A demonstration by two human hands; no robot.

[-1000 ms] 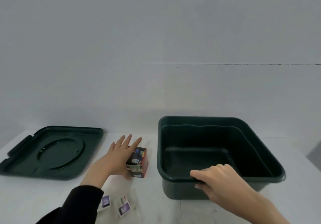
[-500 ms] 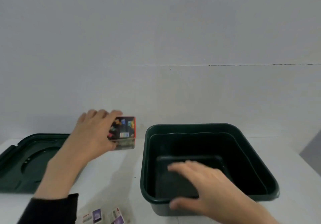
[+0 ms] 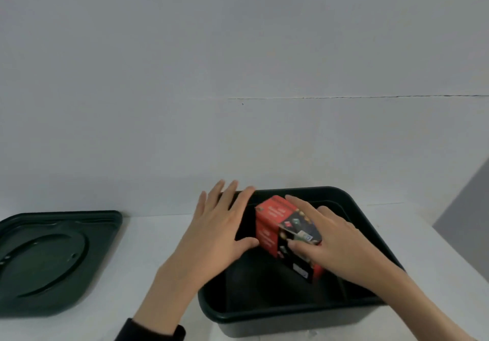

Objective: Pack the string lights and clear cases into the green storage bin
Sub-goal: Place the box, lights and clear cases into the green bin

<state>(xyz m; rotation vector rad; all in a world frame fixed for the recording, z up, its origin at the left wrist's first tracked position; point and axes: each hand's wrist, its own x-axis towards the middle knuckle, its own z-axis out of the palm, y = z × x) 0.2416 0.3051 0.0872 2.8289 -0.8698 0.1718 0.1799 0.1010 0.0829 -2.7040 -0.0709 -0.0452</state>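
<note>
Closest to you, the near rim of the green storage bin (image 3: 291,317) sits on the white surface (image 3: 153,256). Over the bin's left wall your left hand (image 3: 219,229) is spread flat, fingers straight, thumb at the red side of the string-lights box (image 3: 268,225). Your right hand (image 3: 336,242) grips that box from the bin's right side, fingers over its top. The box sits tilted inside the bin; I cannot tell whether it touches the floor. It looks like light, stiff cardboard, so hold opposite flat faces and spare the corners. The lid (image 3: 53,258) lies well left of the bin.
</note>
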